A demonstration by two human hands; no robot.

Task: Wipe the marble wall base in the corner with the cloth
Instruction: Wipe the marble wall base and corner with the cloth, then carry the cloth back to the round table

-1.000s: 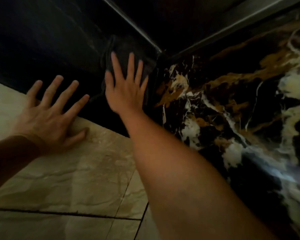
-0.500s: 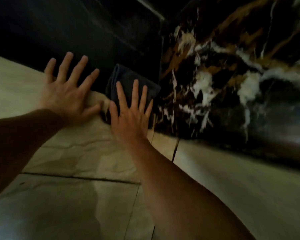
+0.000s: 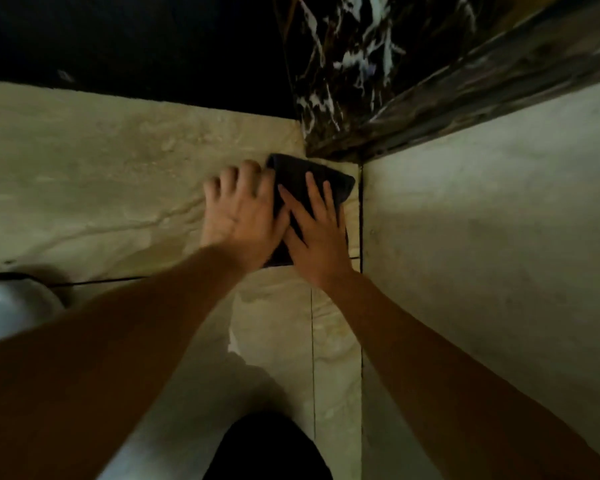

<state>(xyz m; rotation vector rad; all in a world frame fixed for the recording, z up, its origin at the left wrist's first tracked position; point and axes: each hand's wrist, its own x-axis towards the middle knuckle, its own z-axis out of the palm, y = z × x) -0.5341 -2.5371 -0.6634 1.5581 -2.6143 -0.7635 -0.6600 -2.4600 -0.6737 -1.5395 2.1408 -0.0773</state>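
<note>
Both palms down, fingers spread, gripping nothing. Right hand (image 3: 317, 233) flat on the dark cloth (image 3: 303, 178), pinning it to the pale floor tile (image 3: 118, 174); left hand (image 3: 243, 213) touching its left edge. Beyond the fingertips, just apart from the cloth, the veined marble wall base (image 3: 329, 98) in the corner.

1 head-worn view, looking steeply down from above, close over both forearms, facing the floor tiles (image 3: 118, 174) where they meet the marble wall base (image 3: 343, 64) corner, no 2nd view
</note>
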